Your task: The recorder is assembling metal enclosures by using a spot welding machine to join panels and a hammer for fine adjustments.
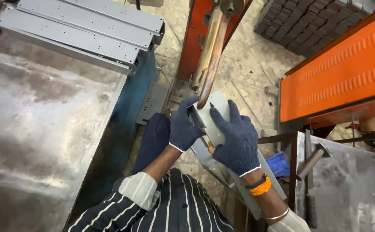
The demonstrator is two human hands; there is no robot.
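Note:
Both hands wear dark blue knitted gloves. My left hand (183,126) grips the left edge of a long grey sheet-metal channel (216,112). My right hand (235,139) lies flat on top of the same channel, fingers spread. The channel's far end sits under the tip of a copper-coloured welding arm (211,56) that reaches down from an orange machine (196,38). The tip touches or nearly touches the metal between my hands. The channel's near end runs back toward my body.
A large steel-topped table (37,129) with a blue side fills the left. Stacked grey metal channels (84,30) lie at its far end. An orange louvred panel (342,73) stands right. A hammer (311,172) rests on a steel bench (350,184) at lower right.

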